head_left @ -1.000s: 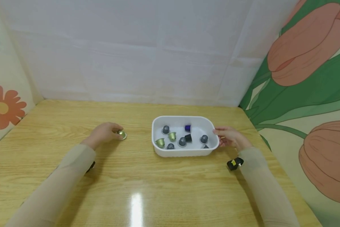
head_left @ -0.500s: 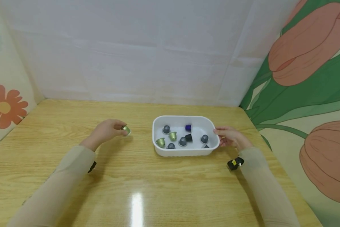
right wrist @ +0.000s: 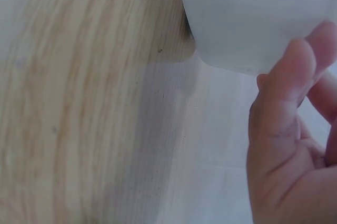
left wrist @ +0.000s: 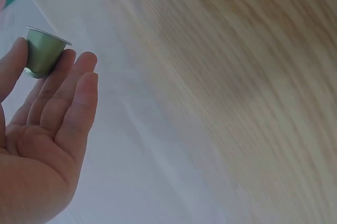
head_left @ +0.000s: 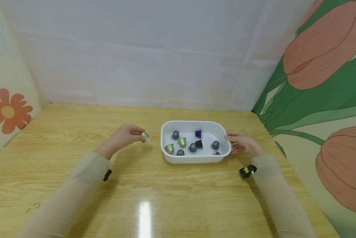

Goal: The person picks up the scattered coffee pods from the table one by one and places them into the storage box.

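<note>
A green coffee capsule (left wrist: pixel 46 53) is pinched between the thumb and fingers of my left hand (head_left: pixel 122 139), above the table and left of a white plastic bin (head_left: pixel 192 159). The bin's right end is gripped by my right hand (head_left: pixel 243 144), with the thumb at the rim and the fingers against the outer wall. Inside the bin lie several capsules: grey ones such as the grey capsule (head_left: pixel 192 147), two green ones including a green capsule (head_left: pixel 182 142), a black capsule (head_left: pixel 198 143) and a purple capsule (head_left: pixel 198 133). One dark capsule at the front right is partly hidden by the rim.
The wooden table (head_left: pixel 178 191) carries the bin right of its middle. A white cloth (head_left: pixel 136 66) hangs along its back edge. Flower-patterned fabric stands at both sides, with large tulips (head_left: pixel 344 165) on the right.
The left hand has lifted the green capsule off the table and carried it rightward toward the bin. The right hand keeps its hold on the bin's end.
</note>
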### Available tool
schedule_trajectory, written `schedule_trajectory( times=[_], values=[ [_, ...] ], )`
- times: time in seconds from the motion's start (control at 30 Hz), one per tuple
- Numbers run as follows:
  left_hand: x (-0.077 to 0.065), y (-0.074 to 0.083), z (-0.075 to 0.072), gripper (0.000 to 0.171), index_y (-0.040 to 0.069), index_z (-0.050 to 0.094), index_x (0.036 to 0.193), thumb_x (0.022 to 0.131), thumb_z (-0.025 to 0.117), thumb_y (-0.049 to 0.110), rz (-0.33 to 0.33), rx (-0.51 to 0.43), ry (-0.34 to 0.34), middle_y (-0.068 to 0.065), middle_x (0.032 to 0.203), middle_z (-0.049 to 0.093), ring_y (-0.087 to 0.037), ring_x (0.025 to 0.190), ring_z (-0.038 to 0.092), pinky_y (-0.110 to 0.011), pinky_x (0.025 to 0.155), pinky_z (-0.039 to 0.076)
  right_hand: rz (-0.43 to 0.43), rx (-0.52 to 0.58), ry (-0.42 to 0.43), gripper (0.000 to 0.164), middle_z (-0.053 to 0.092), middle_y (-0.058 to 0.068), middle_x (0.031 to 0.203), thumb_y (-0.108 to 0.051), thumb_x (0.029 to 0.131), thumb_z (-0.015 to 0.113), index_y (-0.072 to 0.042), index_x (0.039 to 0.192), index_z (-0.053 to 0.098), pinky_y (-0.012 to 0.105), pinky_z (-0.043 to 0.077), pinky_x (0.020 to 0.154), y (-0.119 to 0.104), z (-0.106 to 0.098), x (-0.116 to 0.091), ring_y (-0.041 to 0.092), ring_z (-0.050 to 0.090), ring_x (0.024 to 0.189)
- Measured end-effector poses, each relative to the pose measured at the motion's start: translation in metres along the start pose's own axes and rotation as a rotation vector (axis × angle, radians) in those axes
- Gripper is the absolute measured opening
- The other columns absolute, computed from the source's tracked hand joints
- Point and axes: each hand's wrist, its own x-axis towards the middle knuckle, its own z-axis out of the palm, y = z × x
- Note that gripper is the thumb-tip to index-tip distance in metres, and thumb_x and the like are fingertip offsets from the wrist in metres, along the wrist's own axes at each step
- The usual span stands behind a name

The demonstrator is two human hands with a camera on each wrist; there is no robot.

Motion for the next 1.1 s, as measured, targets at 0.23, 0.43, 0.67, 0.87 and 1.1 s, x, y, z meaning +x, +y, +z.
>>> schedule_trajectory(
  times=[0.23,0.43,0.67,0.87,1.1],
  values=[
    [0.003,0.004,0.006,0.056,-0.007,0.046,0.139,0.097,0.061,0.028,-0.017,-0.033,0.038,-0.026,0.132,0.055,-0.041,0.121,0.052,-0.049,0.094,0.049,-0.002,0.007,0.004,0.054,0.05,0.0,0.071,-0.019,0.103,0.05,0.002,0.148,0.029,0.022,0.049,0.055,0.0,0.001,0.0,0.01,0.053,0.057],
    [0.006,0.014,0.014,0.052,-0.007,0.045,0.138,0.098,0.061,0.021,-0.021,-0.106,0.084,-0.025,0.127,0.056,-0.037,0.117,0.054,-0.047,0.096,0.048,-0.008,-0.01,0.009,0.052,0.05,0.0,0.071,-0.018,0.103,0.049,0.004,0.146,0.031,0.022,0.049,0.055,0.001,0.002,-0.001,0.01,0.053,0.057],
    [0.013,0.027,0.019,0.052,-0.007,0.046,0.139,0.097,0.061,0.02,-0.006,-0.133,0.091,-0.023,0.127,0.056,-0.035,0.119,0.053,-0.044,0.096,0.049,-0.012,-0.014,0.007,0.053,0.05,0.0,0.072,-0.019,0.103,0.05,0.004,0.146,0.03,0.022,0.05,0.056,-0.001,0.002,-0.003,0.01,0.054,0.058],
    [0.019,0.035,0.025,0.051,-0.008,0.045,0.138,0.098,0.061,0.018,-0.002,-0.189,0.063,-0.024,0.128,0.056,-0.036,0.118,0.054,-0.044,0.093,0.051,-0.042,-0.007,-0.026,0.055,0.051,0.001,0.073,-0.025,0.098,0.059,0.003,0.141,0.039,0.023,0.051,0.058,0.003,-0.003,0.0,0.011,0.055,0.061],
    [0.023,0.043,0.037,0.047,-0.009,0.048,0.136,0.097,0.061,0.015,-0.007,-0.278,0.072,-0.025,0.128,0.056,-0.035,0.116,0.056,-0.041,0.092,0.052,-0.043,-0.033,-0.009,0.056,0.051,0.0,0.073,-0.023,0.1,0.056,0.004,0.144,0.035,0.022,0.051,0.058,0.002,-0.002,-0.001,0.01,0.055,0.06]
  ],
)
